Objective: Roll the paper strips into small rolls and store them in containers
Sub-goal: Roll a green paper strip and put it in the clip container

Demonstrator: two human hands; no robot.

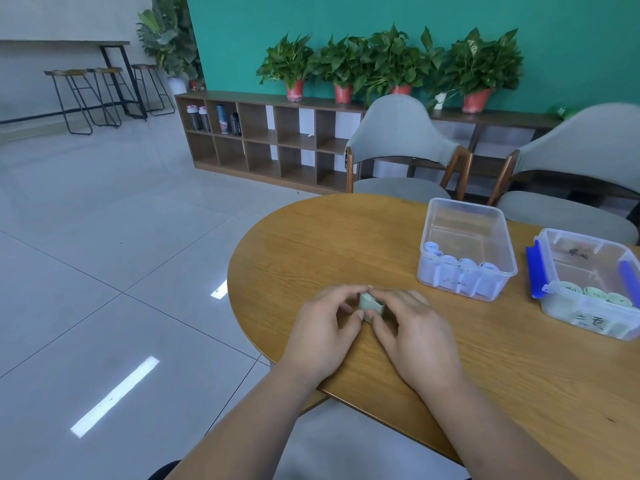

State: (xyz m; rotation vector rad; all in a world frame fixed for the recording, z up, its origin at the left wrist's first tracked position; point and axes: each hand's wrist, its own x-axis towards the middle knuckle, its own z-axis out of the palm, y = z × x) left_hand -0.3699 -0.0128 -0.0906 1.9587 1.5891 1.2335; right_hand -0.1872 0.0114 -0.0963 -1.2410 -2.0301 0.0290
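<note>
A pale green paper roll (pixel 370 304) stands between both hands near the table's left edge. My left hand (pixel 323 336) pinches it from the left with thumb and fingertips. My right hand (pixel 415 337) pinches it from the right. A clear plastic container (pixel 465 216) farther right holds several pale blue rolls (pixel 460 261) along its near wall. A second clear container (pixel 588 237) with blue clips, at the right edge, holds several pale green rolls (pixel 595 294).
The round wooden table (pixel 329 244) has its curved edge just left of my hands. Two grey chairs (pixel 401 140) stand behind it. A low wooden shelf (pixel 263 140) with potted plants lines the teal wall. Grey tiled floor lies to the left.
</note>
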